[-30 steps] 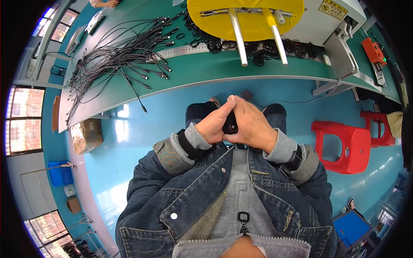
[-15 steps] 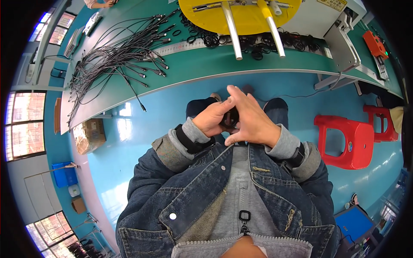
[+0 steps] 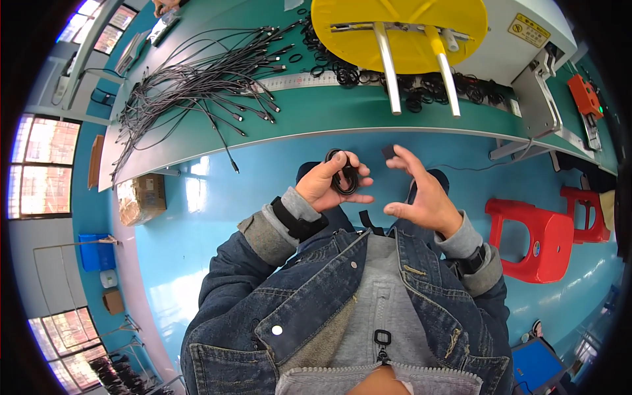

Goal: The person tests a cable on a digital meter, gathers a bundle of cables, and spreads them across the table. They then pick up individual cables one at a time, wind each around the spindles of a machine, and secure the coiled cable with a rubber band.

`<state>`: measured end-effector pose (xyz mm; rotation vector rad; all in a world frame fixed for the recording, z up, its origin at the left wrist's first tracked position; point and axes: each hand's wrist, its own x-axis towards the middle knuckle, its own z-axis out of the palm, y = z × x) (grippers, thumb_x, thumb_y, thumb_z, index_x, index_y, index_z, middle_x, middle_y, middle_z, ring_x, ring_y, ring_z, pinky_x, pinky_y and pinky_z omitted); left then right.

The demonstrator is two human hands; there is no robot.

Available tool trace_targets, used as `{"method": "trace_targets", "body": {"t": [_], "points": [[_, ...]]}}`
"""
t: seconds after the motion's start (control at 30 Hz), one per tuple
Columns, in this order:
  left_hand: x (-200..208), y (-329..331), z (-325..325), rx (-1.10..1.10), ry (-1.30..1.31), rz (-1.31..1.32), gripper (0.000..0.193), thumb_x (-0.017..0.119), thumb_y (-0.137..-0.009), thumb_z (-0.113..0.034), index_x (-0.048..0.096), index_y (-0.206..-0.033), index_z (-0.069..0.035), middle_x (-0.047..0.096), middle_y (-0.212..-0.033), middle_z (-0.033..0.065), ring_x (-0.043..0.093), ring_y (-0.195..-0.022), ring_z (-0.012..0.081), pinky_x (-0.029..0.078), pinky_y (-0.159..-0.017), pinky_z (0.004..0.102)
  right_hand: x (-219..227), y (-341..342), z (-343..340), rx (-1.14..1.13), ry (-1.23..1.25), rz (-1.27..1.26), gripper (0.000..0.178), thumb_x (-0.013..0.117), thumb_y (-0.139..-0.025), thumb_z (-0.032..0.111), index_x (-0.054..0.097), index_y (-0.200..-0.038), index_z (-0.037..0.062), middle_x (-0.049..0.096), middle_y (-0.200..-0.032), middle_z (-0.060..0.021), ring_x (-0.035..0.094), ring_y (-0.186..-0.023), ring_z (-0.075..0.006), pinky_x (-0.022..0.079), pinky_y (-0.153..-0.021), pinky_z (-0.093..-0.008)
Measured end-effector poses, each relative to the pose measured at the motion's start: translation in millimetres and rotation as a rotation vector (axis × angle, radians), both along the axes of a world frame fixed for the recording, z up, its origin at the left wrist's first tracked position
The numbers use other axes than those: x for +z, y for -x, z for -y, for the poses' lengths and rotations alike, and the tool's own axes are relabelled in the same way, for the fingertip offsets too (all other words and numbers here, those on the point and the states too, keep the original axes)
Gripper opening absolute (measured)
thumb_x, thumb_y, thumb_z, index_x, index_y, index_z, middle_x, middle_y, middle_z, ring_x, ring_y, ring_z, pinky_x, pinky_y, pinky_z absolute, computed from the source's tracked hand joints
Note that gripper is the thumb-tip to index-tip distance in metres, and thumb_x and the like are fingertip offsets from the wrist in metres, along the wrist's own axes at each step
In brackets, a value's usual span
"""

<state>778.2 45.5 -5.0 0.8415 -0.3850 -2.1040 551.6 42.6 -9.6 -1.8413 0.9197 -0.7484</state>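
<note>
My left hand (image 3: 320, 184) is closed around a coiled black cable (image 3: 351, 176), with the thumb on top and the other fingers behind it. The coil is a small oval loop held above my lap. To the right, my right hand (image 3: 424, 197) is apart from it, thumb and fingers spread, nothing visible in the grip. A small dark patch (image 3: 388, 153) shows by its fingertips; whether it touches them I cannot make out. Beyond my hands, a pile of black cables (image 3: 191, 89) with plugs at their ends lies on the green table (image 3: 309, 117).
A yellow disc (image 3: 408, 56) with two metal rods (image 3: 388, 72) overhangs the table. Small black rings (image 3: 345, 74) lie under it beside a long ruler (image 3: 289, 81). An orange device (image 3: 584, 95) stands at far right. Red stools (image 3: 536, 240) and a cardboard box (image 3: 141, 199) are on the floor.
My hands were together around the dark coil; now they have separated. The right hand has moved right and opened, while the coil stays in my left hand. The view has shifted slightly.
</note>
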Motion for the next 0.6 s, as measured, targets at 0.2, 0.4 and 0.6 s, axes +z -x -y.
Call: {"method": "trace_targets", "body": {"t": [0.2,0.4,0.6], "points": [[-18.1,-23.4,17.3,-0.156,-0.035,-0.138,0.046,0.048,-0.085,-0.052,0.055,-0.1,-0.009,0.061,-0.088,0.0089,0.061,-0.079,0.0215,0.051,-0.067,0.0426,-13.8,3.3,3.6,0.038,-0.178,-0.065,0.096,0.08,-0.057,0.031,0.029,-0.133,0.0014,0.05,-0.12,-0.0178,0.048,-0.113,-0.0305,0.036,-0.095,-0.0386],[-42.6,-25.1,5.8,-0.376,0.014,-0.454,0.055,0.042,-0.085,-0.057,0.05,-0.115,-0.011,0.057,-0.106,0.011,0.059,-0.092,0.0259,0.05,-0.076,0.0438,21.2,-52.3,12.5,0.09,0.444,-0.138,0.093,0.079,-0.055,0.03,0.032,-0.128,-0.0042,0.046,-0.121,-0.0208,0.044,-0.114,-0.0347,0.036,-0.095,-0.041],[-13.9,13.4,-12.4,-0.073,-0.035,-0.013,0.047,0.04,-0.091,-0.046,0.046,-0.12,-0.01,0.052,-0.117,0.0073,0.051,-0.107,0.0182,0.043,-0.09,0.0336,2.3,-69.0,8.4,0.204,0.493,-0.277,0.08,0.077,-0.053,0.027,0.041,-0.116,-0.0073,0.046,-0.116,-0.0236,0.042,-0.112,-0.039,0.033,-0.096,-0.0444]]}}
